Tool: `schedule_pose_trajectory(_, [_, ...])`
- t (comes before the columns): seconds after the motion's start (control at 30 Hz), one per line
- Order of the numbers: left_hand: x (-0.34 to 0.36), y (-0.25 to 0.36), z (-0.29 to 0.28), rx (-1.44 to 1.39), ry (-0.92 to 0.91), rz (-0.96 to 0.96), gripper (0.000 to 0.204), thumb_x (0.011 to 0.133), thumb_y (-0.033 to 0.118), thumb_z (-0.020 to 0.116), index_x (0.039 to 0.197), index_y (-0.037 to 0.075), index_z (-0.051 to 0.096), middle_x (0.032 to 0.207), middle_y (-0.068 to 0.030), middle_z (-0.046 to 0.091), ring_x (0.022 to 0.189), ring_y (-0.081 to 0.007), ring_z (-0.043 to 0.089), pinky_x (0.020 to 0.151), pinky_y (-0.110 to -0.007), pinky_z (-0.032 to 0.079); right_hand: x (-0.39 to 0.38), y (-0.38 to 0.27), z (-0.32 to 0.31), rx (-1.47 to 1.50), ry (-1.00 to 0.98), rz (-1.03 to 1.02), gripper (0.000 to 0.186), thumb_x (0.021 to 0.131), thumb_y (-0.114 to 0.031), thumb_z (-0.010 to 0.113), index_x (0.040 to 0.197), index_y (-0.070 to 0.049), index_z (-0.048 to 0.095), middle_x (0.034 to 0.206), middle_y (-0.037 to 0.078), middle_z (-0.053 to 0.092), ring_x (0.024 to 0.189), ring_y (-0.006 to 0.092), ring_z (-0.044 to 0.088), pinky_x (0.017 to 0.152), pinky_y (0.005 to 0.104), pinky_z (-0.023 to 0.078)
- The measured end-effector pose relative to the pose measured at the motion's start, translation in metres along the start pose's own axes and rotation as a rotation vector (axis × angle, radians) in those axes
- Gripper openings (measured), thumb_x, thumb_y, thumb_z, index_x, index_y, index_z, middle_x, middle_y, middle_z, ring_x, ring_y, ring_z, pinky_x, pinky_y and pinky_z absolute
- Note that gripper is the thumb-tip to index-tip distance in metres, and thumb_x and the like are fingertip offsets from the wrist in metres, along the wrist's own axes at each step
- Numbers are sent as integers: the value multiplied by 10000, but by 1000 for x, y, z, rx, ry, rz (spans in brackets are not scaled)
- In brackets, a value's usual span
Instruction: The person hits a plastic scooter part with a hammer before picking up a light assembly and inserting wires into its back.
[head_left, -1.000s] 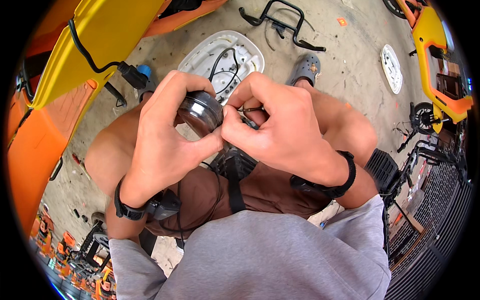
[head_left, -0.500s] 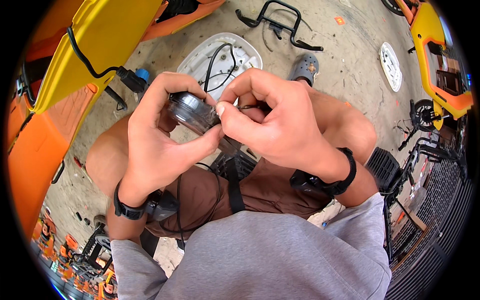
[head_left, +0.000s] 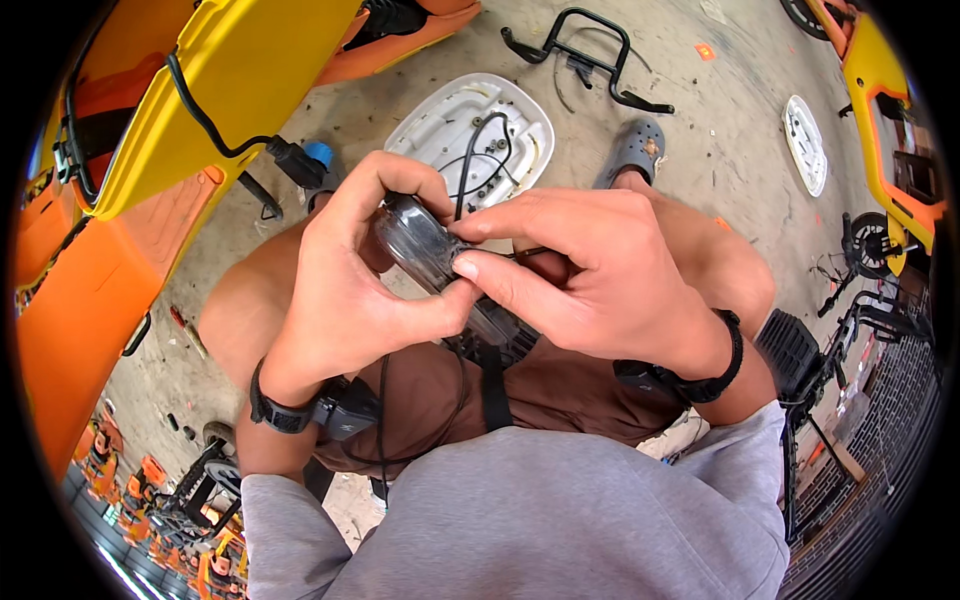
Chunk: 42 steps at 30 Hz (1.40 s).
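Observation:
Over my lap, my left hand (head_left: 365, 275) is closed round the side of a round black housing (head_left: 412, 238) with a glossy, partly see-through rim. Its thumb presses on the near edge and its fingers wrap over the far edge. My right hand (head_left: 585, 270) is closed too, thumb and index fingertip pinching at the housing's right edge. A thin dark cable (head_left: 525, 252) passes beneath those fingers, and its end at the housing is hidden by the fingertips. Another black cable (head_left: 466, 170) rises behind the housing and loops over a white plastic shell.
The white shell (head_left: 425, 112) lies on the floor ahead of my knees. Beyond it is a black tubular frame (head_left: 622, 62). A yellow and orange vehicle body (head_left: 215, 85) with a hanging black cable connector (head_left: 292, 158) stands close on the left. Another white panel (head_left: 804, 145) lies at right.
The view has shifted, so everything sits further right and lower. My right index finger has straightened from a curl, its tip now against the housing's edge. The left hand keeps its hold.

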<state>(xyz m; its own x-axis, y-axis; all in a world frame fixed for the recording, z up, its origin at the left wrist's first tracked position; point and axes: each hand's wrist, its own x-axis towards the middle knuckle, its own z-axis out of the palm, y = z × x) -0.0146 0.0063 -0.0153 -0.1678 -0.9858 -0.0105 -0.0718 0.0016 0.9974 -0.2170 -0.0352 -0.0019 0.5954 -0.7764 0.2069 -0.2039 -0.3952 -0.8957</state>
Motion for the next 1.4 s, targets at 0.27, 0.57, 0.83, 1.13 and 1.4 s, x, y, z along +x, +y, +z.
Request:
schedule_pose_trajectory(0.27, [2,7,5,220,0,-73,422,684,36,773,1044,46,554,939,-6,575,827,-70,560,721,-217,482,-3,13,11,-244,86,-213,114,783,-78,690,767,-27,589,623,93,573,559,278,607,508,383,490])
schedule_pose_trajectory(0.57, [0,6,2,235,-39,-104,402,696,36,760,1037,43,548,922,-2,566,795,-50,553,672,-207,464,-4,6,15,-323,99,-178,141,733,-29,748,843,-22,660,635,67,606,526,216,604,478,327,471])
schedule_pose_trajectory(0.83, [1,12,-7,245,-113,-85,393,694,24,759,1030,40,554,920,8,564,795,-35,548,675,-200,465,-4,7,22,-381,184,-263,195,727,-66,714,736,-50,520,602,67,519,521,227,561,445,349,450])
schedule_pose_trajectory(1.13, [-1,15,-6,78,-89,-136,416,697,9,765,1049,38,545,933,16,560,811,-33,549,687,-200,472,-4,8,25,-445,242,-319,186,703,-69,727,728,-64,542,607,42,500,530,191,546,432,329,433])
schedule_pose_trajectory(1.4, [-1,18,-8,51,-104,-198,430,688,10,773,1048,40,539,929,14,542,816,-40,540,720,-211,481,-2,6,26,-481,269,-338,173,701,-69,734,740,-69,565,605,32,494,522,174,540,424,317,420])
